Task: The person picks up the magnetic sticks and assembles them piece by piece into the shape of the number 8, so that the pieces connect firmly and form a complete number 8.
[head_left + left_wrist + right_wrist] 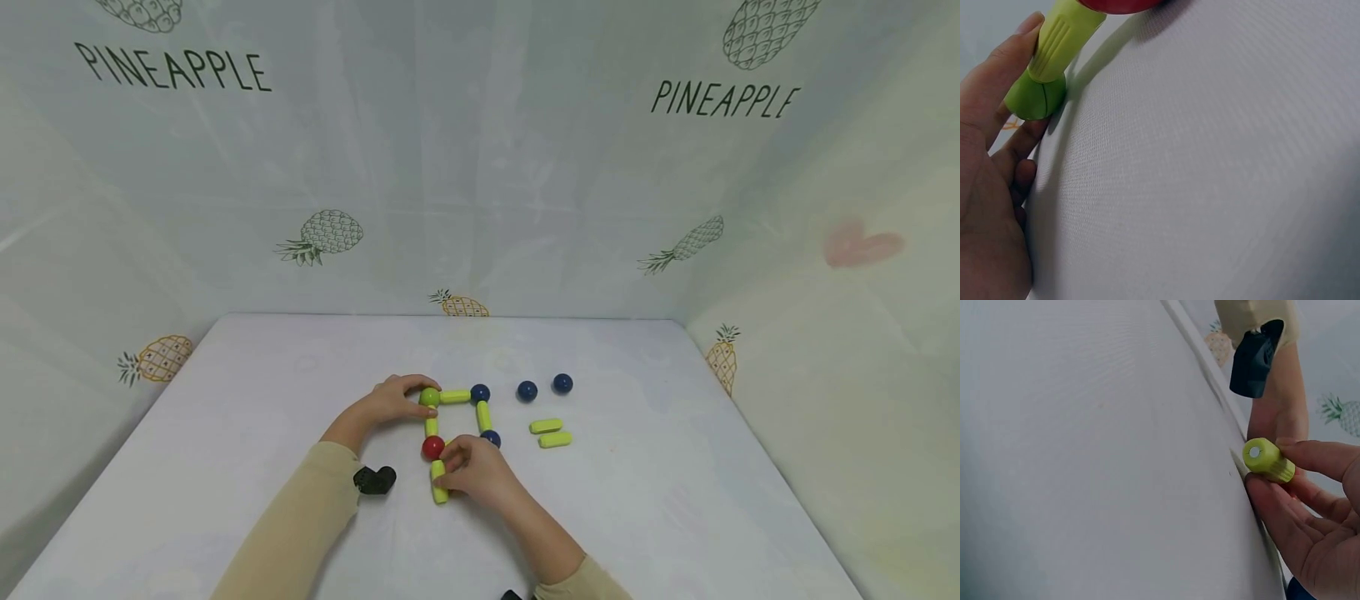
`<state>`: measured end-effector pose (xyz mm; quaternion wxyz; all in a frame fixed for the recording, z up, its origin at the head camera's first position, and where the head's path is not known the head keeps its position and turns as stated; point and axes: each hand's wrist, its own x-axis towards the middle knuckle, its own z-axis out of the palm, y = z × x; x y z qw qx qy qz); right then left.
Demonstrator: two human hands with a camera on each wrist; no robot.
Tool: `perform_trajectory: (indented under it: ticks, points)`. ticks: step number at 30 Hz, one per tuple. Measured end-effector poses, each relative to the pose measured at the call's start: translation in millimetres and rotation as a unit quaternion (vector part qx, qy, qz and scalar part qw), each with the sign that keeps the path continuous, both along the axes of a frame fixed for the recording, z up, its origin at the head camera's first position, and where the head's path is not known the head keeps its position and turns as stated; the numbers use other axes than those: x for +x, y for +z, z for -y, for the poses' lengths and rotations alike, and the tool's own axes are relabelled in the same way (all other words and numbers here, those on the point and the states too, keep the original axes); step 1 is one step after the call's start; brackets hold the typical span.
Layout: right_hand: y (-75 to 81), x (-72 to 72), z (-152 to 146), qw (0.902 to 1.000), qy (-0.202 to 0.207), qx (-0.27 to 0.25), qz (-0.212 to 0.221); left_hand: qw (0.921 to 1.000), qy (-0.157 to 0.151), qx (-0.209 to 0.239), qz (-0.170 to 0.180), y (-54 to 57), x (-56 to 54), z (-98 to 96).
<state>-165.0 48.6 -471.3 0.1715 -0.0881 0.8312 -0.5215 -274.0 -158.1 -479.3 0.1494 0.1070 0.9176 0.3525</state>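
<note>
On the white table, yellow-green rods and balls form a square frame. My left hand [392,399] holds the green ball [430,397] at its far left corner, the thumb lying along the left rod [1063,40]. That rod runs to a red ball [432,448] at the near left corner. Blue balls make the far right corner [480,392] and near right corner [491,438]. With thumb and fingers my right hand [480,473] pinches another yellow-green rod [438,483], its far end right at the red ball. A silvery disc shows in its near end [1254,452]. The square's near side is mostly hidden behind this hand.
Right of the frame lie two loose yellow-green rods [555,439] and two blue balls, one nearer [527,392] and one farther right [562,383]. A black wrist camera [375,480] sticks out from the left sleeve. Pineapple-print cloth [480,167] surrounds the table.
</note>
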Motion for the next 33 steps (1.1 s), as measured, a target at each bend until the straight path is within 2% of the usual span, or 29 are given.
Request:
perform_trajectory:
  ticks: [7, 16, 20, 27, 33]
  points:
    - [-1.4, -1.0, 1.8, 0.9998, -0.008, -0.013, 0.009, 1.0000, 0.006, 0.000, 0.005, -1.8, -0.6, -0.5]
    - [-2.1, 0.2, 2.5, 0.9998, -0.009, -0.017, 0.007, 1.0000, -0.001, 0.000, -0.004, -1.1, -0.2, -0.7]
    - [-0.8, -1.7, -2.0, 1.0000, -0.004, -0.006, 0.004, 1.0000, -0.003, -0.002, -0.005, -1.2, -0.7, -0.1]
    - [3.9, -10.7, -19.9, 0.9988, -0.001, 0.027, -0.040, 1.0000, -0.004, -0.004, -0.003, -1.5, -2.1, 0.6]
    - [9.7, -19.1, -36.5, 0.9968, -0.008, 0.030, -0.073, 1.0000, 0.000, -0.006, -0.002, -1.0, -1.5, -0.5]
